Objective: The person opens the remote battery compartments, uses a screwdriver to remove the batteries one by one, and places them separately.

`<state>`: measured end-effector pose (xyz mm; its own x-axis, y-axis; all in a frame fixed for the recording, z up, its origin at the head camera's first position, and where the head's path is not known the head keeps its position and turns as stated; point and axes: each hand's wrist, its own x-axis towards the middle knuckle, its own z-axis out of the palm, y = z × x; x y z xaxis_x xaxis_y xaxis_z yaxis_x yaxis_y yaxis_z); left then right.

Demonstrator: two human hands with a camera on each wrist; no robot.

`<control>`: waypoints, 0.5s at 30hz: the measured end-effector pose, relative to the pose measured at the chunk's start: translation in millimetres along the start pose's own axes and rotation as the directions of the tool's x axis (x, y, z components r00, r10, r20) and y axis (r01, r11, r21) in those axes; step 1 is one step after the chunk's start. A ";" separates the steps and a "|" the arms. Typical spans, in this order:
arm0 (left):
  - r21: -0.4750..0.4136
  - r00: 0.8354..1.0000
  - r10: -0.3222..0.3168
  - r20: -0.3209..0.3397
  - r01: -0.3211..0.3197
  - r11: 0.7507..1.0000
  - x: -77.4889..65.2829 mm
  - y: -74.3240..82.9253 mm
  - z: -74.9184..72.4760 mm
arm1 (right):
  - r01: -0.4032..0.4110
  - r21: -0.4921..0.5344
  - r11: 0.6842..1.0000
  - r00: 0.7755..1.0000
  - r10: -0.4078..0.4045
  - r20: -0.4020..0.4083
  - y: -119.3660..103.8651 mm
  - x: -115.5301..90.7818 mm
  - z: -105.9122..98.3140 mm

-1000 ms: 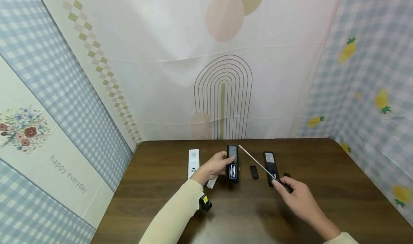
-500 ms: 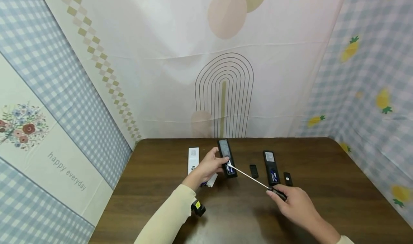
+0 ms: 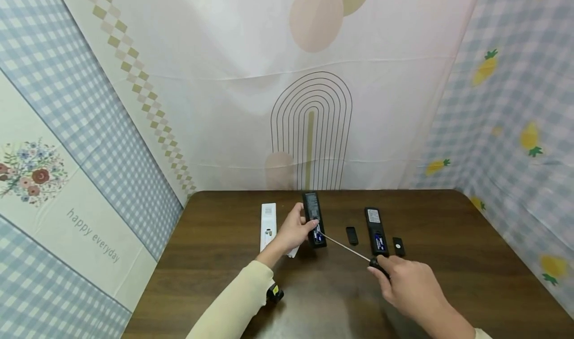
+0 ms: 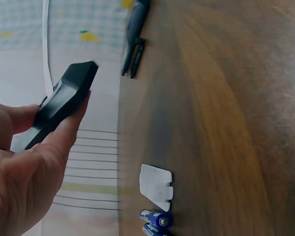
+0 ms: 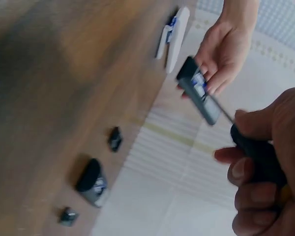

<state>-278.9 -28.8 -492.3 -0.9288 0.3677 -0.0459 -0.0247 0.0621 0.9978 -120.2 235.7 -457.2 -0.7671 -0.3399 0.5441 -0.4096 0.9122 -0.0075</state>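
My left hand (image 3: 292,229) grips a black remote control (image 3: 312,207) with its back towards me, thumb on the face and fingers behind. Its battery compartment is uncovered, and blue-and-white batteries (image 5: 198,84) sit in it. My right hand (image 3: 414,286) holds a screwdriver by its black handle (image 5: 258,155). The long thin shaft (image 3: 347,248) points up and left, its tip at the batteries in the compartment. In the left wrist view the remote (image 4: 64,101) hangs above the table, with the shaft (image 4: 45,49) meeting it from above.
On the brown table (image 3: 215,259) lie a white remote (image 3: 268,219) at left, a white battery cover (image 4: 156,187) and loose blue batteries (image 4: 156,218). Right of centre lie a second black remote (image 3: 373,219) with batteries inside and two black covers, one (image 3: 352,235) left, another (image 3: 398,246) right.
The left hand has tilted the remote and shifted it slightly left. The screwdriver's tip has come down from beside the remote's top end to the batteries in its compartment.
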 end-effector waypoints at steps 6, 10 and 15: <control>0.116 0.997 0.052 -0.049 -0.046 0.992 -1.0 -2.0 11.2 | 0.134 -0.173 0.976 0.984 -0.152 -0.093 -16.9 2.5 0.1; 0.146 0.995 0.054 -0.078 -0.042 0.988 -0.9 -3.9 14.3 | 0.091 -0.152 0.984 0.996 -0.094 -0.009 -21.4 5.7 -2.8; 0.125 0.997 0.047 -0.063 -0.039 0.991 -1.4 -5.3 12.1 | -0.095 -0.020 0.995 0.983 0.097 0.155 -17.1 11.2 -9.0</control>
<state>-273.0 -18.5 -498.1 -0.9503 0.3113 0.0040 0.0575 0.1629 0.9850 -117.4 218.4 -443.4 -0.8705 -0.2815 0.4038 -0.3250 0.9448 -0.0421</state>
